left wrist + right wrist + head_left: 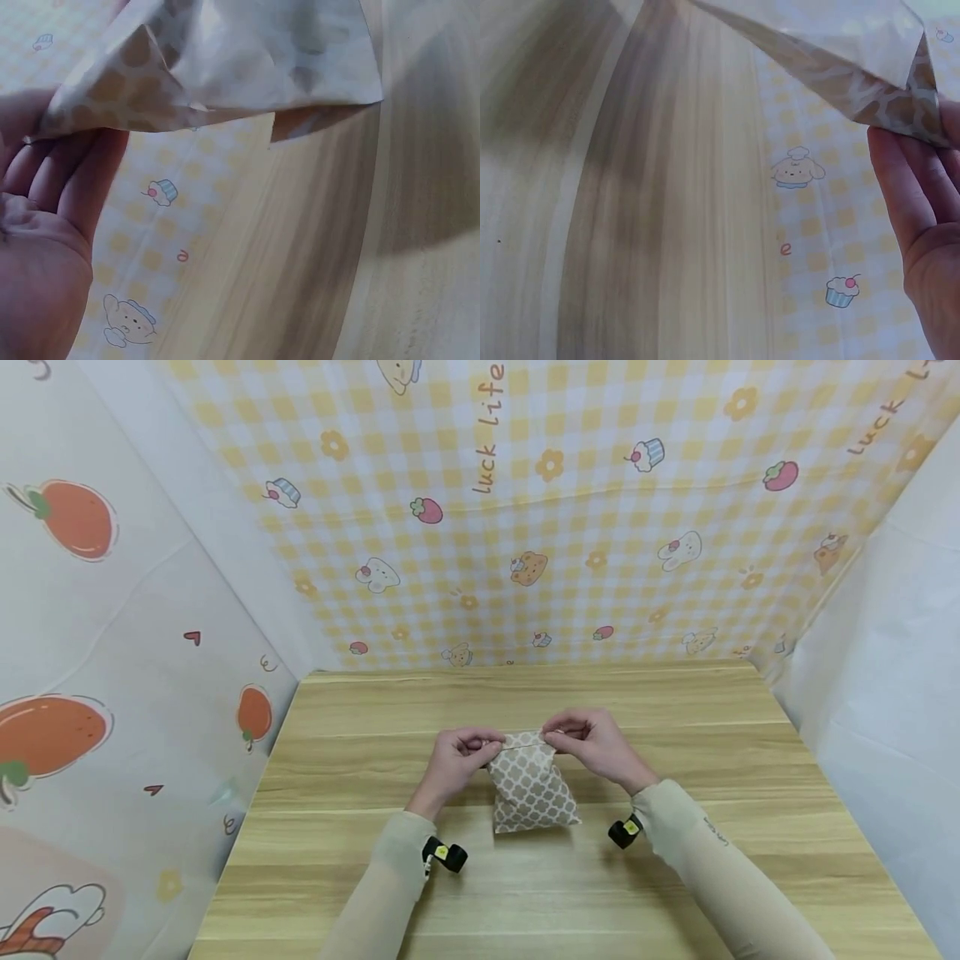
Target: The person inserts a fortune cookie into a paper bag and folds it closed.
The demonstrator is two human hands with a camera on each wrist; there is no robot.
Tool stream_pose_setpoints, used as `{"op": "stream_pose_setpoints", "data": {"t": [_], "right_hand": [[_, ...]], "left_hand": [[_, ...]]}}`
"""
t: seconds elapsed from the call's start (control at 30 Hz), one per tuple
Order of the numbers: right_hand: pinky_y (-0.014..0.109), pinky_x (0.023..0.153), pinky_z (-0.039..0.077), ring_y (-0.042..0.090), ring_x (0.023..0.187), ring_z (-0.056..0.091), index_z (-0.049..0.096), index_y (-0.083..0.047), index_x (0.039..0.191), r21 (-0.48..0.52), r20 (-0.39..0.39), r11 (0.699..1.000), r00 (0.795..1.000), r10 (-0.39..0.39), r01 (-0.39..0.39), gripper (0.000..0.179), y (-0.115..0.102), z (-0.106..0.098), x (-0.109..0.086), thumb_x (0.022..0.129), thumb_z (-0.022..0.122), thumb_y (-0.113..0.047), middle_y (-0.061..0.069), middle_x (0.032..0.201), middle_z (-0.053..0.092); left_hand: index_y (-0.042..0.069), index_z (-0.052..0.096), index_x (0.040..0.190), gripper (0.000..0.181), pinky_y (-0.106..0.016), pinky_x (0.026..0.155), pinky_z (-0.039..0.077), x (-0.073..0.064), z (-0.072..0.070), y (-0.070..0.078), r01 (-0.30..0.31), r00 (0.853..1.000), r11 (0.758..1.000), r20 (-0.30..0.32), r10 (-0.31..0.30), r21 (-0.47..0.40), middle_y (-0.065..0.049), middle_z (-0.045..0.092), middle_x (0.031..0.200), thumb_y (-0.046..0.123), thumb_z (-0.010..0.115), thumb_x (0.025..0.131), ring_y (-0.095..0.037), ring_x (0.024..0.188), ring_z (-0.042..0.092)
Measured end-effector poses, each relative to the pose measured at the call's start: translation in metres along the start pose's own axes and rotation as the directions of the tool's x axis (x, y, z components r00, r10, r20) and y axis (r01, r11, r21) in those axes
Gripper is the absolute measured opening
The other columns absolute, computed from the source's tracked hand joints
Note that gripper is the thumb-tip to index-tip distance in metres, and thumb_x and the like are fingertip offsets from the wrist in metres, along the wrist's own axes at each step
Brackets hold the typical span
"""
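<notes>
A small beige paper bag with a white lattice pattern is held up between both hands over the wooden table. Its upper edge shows a crease, as if folded over. My left hand pinches the top left corner between thumb and fingers. At the top right corner, my right hand does the same. From the left wrist, the bag slants above the tabletop, with the left hand at its corner. In the right wrist view, fingers of the right hand lie under the bag's corner. The bag's inside is hidden.
The wood-grain table extends around the bag on all sides. Behind it hangs a yellow checked cloth with cartoon prints. A white printed sheet borders the left side, and a plain white one the right.
</notes>
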State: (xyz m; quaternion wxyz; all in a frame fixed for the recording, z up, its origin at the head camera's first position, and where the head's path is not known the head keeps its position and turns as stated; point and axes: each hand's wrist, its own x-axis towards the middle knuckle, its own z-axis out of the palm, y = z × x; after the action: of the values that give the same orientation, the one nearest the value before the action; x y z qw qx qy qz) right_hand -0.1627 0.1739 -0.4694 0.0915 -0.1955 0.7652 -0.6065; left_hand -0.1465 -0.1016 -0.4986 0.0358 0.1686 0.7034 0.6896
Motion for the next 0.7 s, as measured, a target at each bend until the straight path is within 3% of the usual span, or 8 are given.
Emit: {"op": "stream_pose_setpoints", "data": {"t": [0.17,0.23,0.3,0.43,0.57,0.7], "right_hand": [[0.055,0.082,0.063,0.020,0.086,0.078,0.072,0.001,0.121,-0.031,-0.011,0.999,1.000,0.008,-0.008,0.024,-0.003,-0.001,0.001,0.097,0.073,-0.002,0.015,0.101,0.079],[0.050,0.083,0.064,0.018,0.088,0.078,0.074,0.003,0.118,-0.054,-0.015,0.998,1.000,0.009,-0.010,0.022,-0.004,0.000,0.001,0.097,0.072,-0.002,0.016,0.102,0.079],[0.044,0.082,0.065,0.017,0.089,0.078,0.075,0.004,0.115,-0.071,-0.023,0.997,1.000,0.014,-0.015,0.018,-0.005,0.000,0.001,0.097,0.072,-0.002,0.016,0.103,0.080],[0.036,0.081,0.065,0.017,0.090,0.078,0.077,0.003,0.112,-0.090,-0.030,0.996,0.999,0.021,-0.023,0.016,-0.005,0.001,0.001,0.098,0.072,-0.002,0.015,0.104,0.080],[0.039,0.082,0.065,0.020,0.091,0.078,0.077,0.002,0.113,-0.097,-0.018,0.995,0.999,0.029,-0.030,0.016,-0.005,0.000,0.002,0.099,0.072,-0.004,0.015,0.105,0.079],[0.041,0.087,0.064,0.023,0.100,0.076,0.076,-0.003,0.119,-0.180,0.022,0.984,1.000,0.004,0.000,0.022,-0.009,-0.001,0.003,0.100,0.073,-0.013,0.011,0.113,0.078]], "left_hand": [[-0.002,0.074,0.119,0.023,-0.019,0.063,0.054,0.001,0.002,0.005,0.045,0.999,0.998,-0.030,-0.044,0.051,-0.003,0.071,0.070,0.004,0.073,0.098,-0.010,0.059,0.055],[-0.002,0.076,0.116,0.020,-0.020,0.069,0.059,0.001,0.003,0.009,0.064,0.997,0.995,-0.050,-0.060,0.076,-0.002,0.067,0.066,0.005,0.073,0.097,-0.011,0.062,0.060],[-0.003,0.077,0.113,0.018,-0.024,0.074,0.062,0.002,0.005,0.012,0.076,0.995,0.993,-0.066,-0.071,0.088,-0.006,0.070,0.069,0.004,0.073,0.097,-0.013,0.068,0.066],[-0.004,0.077,0.112,0.017,-0.030,0.076,0.065,0.002,0.007,0.014,0.104,0.991,0.993,-0.087,-0.098,0.063,-0.016,0.079,0.089,0.001,0.072,0.097,-0.017,0.078,0.075],[-0.006,0.076,0.111,0.015,-0.030,0.073,0.065,0.001,0.008,0.013,0.101,0.990,0.993,-0.101,-0.095,0.056,-0.019,0.079,0.094,-0.001,0.071,0.096,-0.018,0.078,0.076],[-0.002,0.079,0.107,0.013,-0.026,0.071,0.064,0.002,0.009,0.014,0.075,0.990,0.992,-0.126,-0.062,0.101,-0.016,0.079,0.094,0.000,0.073,0.096,-0.016,0.078,0.076]]}}
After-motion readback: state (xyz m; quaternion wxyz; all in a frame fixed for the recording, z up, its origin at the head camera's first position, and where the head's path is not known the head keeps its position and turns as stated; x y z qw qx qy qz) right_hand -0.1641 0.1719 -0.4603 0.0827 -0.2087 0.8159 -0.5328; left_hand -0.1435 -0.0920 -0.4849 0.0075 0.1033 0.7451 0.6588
